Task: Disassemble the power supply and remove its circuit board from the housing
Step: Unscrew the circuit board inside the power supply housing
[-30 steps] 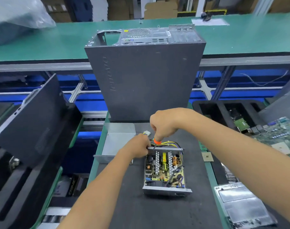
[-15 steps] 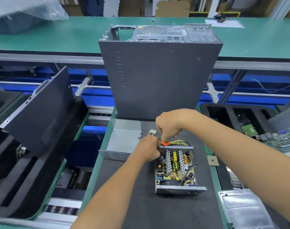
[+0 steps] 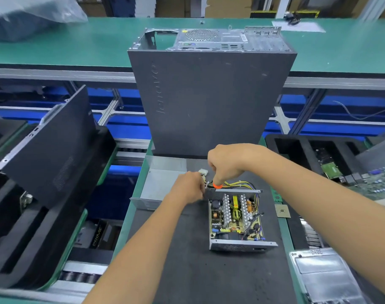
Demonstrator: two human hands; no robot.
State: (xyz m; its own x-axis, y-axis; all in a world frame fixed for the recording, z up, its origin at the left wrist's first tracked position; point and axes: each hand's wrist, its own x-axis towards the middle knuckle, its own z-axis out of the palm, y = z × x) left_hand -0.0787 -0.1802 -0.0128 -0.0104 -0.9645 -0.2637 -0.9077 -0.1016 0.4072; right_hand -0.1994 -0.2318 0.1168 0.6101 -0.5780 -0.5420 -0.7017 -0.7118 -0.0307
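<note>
A dark side panel (image 3: 49, 145) is leaning at the far left. A grey metal lid (image 3: 158, 187) is lying on the mat beside the left hand (image 3: 188, 187), whose fingers are curling against the power supply's (image 3: 237, 218) far left corner. The circuit board (image 3: 235, 216) is sitting inside the open housing (image 3: 242, 246). The right hand (image 3: 227, 165) is gripping an orange-handled tool (image 3: 218, 185) at the rear edge. The computer case (image 3: 211, 99) is standing behind.

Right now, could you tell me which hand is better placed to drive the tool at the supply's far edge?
The right hand: it already grips the orange-tipped tool above the housing, while the left hand braces the corner.
</note>
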